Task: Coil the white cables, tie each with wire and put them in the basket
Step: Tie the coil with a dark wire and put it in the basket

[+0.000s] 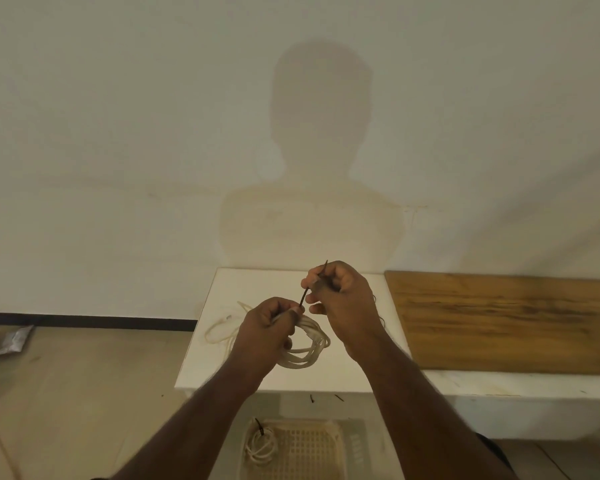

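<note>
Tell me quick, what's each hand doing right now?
Left hand: closed, holding the coiled white cable and the wire's lower end.
Right hand: closed, pinching the wire.

I can read no writing, label, brand, number or sign anywhere before me. The silver packet (13, 339) on the floor at my left may carry print, but it is too blurred to make out.
</note>
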